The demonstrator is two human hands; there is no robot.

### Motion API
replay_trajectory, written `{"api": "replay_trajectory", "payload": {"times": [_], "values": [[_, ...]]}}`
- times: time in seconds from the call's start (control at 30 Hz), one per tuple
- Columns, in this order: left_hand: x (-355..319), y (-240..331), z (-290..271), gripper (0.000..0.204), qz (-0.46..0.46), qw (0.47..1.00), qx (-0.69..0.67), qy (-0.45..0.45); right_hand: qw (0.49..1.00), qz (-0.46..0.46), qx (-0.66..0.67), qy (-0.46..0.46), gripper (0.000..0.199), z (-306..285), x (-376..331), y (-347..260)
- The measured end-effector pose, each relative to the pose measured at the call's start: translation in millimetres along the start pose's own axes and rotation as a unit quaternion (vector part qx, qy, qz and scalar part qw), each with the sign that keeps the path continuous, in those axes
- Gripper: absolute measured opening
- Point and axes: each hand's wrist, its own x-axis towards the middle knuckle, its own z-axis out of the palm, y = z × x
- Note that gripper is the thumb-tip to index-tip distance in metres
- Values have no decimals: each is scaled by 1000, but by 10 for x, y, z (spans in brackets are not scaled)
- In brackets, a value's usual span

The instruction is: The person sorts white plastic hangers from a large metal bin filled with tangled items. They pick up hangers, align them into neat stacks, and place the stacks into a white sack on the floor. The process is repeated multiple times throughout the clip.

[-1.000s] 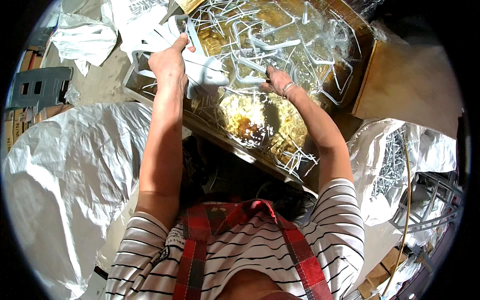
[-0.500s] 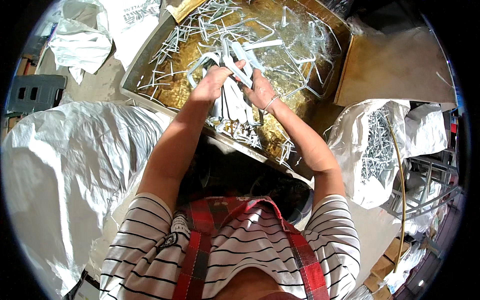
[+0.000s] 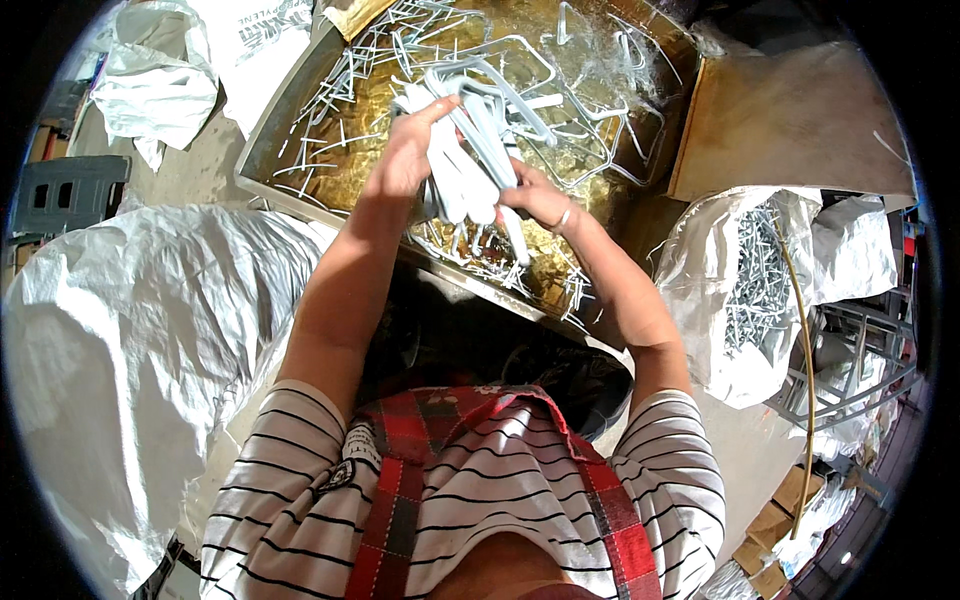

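Over a large metal tub (image 3: 300, 205) of shallow yellowish water, I hold a bundle of white bent strips (image 3: 468, 160), lying close together with looped ends. My left hand (image 3: 408, 152) is closed round the bundle's left side, thumb on top; its other fingers are mostly hidden beneath. My right hand (image 3: 540, 198) is closed on the lower right part, where straight ends hang down past the fingers. More loose white strips (image 3: 375, 60) lie scattered in the tub, and several bent ones (image 3: 610, 130) lie at the right in the water.
A slanted brown-stained board (image 3: 790, 130) adjoins the tub's right side. Below it stands a white sack (image 3: 755, 290) full of short pale pieces, with a thin rod (image 3: 800, 370) beside it. A big white sheet-like sack (image 3: 150, 330) fills the left, near a grey plastic crate (image 3: 68, 195).
The bundle has been raised and turned, its strips now gathered closer together. My right hand has slid down and right along it; my left hand has shifted slightly up and left.
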Motion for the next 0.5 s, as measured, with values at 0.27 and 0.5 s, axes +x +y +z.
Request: {"api": "replay_trajectory", "payload": {"times": [0.27, 0.5], "values": [[-54, 535, -138, 25, 248, 951, -134, 126, 757, 80, -634, 138, 22, -1507, -700, 1089], [-447, 218, 458, 38, 179, 914, 364, 8, 651, 105, -750, 52, 22, -318, -386, -750]]}}
